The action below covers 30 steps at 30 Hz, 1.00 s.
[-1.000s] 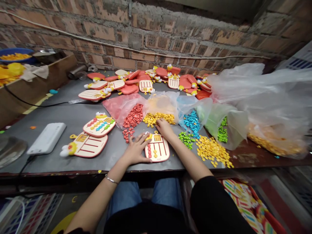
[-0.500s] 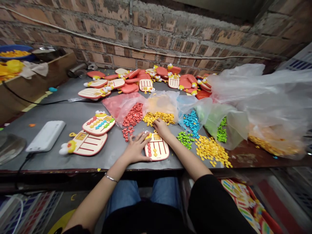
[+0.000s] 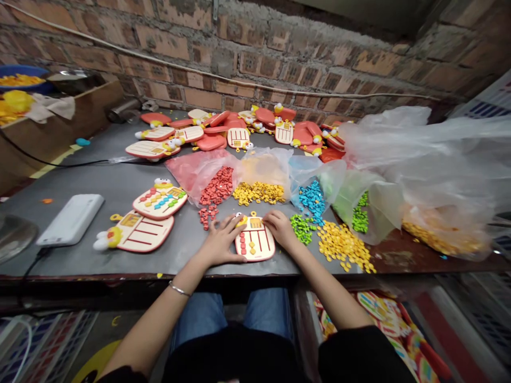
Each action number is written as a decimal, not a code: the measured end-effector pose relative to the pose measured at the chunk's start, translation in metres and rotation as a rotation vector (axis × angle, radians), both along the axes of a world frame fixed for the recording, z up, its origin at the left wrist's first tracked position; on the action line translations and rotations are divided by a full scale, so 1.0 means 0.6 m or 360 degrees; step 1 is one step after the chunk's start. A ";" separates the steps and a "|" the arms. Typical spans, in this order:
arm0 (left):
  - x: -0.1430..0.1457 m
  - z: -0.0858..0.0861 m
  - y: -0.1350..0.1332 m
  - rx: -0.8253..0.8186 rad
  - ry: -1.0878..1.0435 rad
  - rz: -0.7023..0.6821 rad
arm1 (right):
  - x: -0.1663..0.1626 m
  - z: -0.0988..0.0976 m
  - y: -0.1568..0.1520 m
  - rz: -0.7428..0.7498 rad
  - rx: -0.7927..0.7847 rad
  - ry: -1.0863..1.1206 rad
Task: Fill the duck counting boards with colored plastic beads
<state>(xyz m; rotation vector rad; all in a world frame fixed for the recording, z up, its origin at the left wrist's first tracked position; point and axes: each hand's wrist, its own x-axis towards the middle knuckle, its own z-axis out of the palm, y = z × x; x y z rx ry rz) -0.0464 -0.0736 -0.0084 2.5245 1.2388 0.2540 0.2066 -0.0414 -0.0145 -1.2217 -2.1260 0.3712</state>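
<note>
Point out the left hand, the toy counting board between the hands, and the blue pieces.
left hand (image 3: 219,242): head view, back of the hand.
toy counting board (image 3: 255,246): head view, middle of its face.
blue pieces (image 3: 312,201): head view, middle of the pile.

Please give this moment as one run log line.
left hand: on left edge of duck counting board | right hand: on its right edge | board: red and yellow pieces in slots | nearby: red pieces, green pieces

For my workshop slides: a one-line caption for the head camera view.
Left hand and right hand flank a duck-headed toy counting board among heaps of coloured plastic pieces.
</note>
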 end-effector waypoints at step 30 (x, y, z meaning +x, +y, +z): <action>-0.001 0.006 0.004 -0.0076 0.0009 -0.0027 | -0.020 0.022 -0.002 0.0626 -0.0961 0.0532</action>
